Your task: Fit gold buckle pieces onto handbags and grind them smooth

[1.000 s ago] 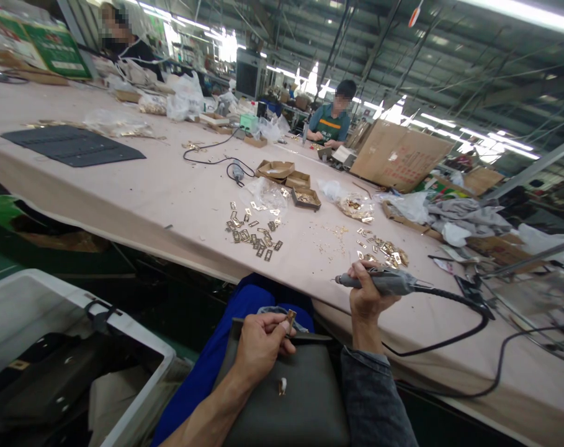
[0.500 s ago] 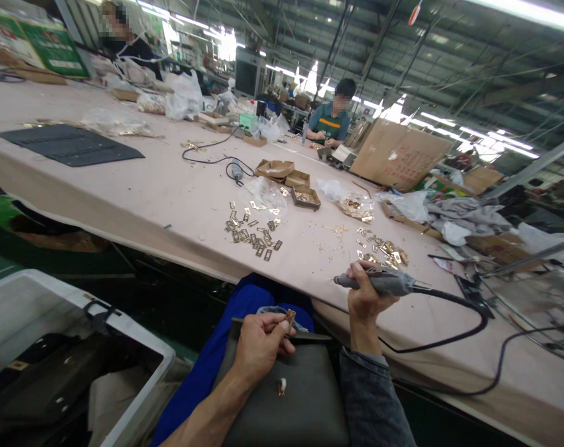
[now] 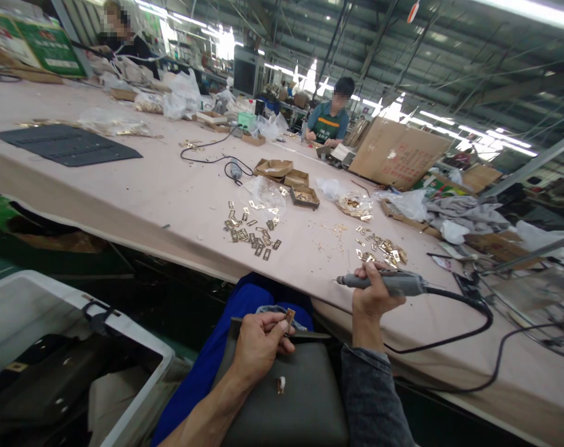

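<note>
Over my lap, my left hand (image 3: 260, 341) is closed, pinching a small gold metal plate (image 3: 290, 315) between thumb and fingers. Beneath that hand lies a dark grey-green leather-like panel (image 3: 309, 397) with a small gold fitting and a white bit (image 3: 280, 385) on it. My right hand (image 3: 373, 295) wraps round a grey electric screwdriver (image 3: 393, 283) at the table's front edge. Its tip points left and its black cord trails right. Beyond it, loose gold fittings (image 3: 384, 249) are heaped; rectangular gold frames (image 3: 254, 236) lie scattered to the left.
A pinkish cloth-covered table (image 3: 183, 211) runs across the view. On it are small cardboard trays (image 3: 304, 197), a dark flat panel (image 3: 67, 144) and a second corded tool (image 3: 236, 169). A white bin (image 3: 137, 332) with dark pieces stands at left. A co-worker (image 3: 331, 121) sits across the table.
My right hand has shifted slightly right with the electric screwdriver. My left hand stays almost in place, still pinching the metal plate.
</note>
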Demonstrator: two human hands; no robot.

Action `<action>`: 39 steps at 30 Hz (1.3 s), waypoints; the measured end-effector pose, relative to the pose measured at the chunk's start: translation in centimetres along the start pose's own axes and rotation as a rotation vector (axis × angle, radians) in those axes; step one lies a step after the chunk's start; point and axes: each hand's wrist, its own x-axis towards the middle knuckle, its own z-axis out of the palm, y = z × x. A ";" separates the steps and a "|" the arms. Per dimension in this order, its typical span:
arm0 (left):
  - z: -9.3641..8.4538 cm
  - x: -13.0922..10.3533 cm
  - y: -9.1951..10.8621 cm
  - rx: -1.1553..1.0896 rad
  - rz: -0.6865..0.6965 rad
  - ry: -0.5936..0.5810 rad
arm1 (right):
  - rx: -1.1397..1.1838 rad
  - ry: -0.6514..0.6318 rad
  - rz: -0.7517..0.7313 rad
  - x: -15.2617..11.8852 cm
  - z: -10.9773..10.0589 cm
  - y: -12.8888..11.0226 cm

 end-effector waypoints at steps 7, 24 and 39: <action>0.1 0.0 0.2 0.009 -0.002 0.007 | 0.074 0.247 0.149 1.8 -1.4 1.2; 0.1 0.0 0.1 0.039 0.007 0.002 | 0.067 0.428 0.296 3.2 -4.3 4.6; 0.1 0.1 0.0 0.029 0.009 -0.005 | 0.042 0.515 0.334 3.5 -5.2 6.1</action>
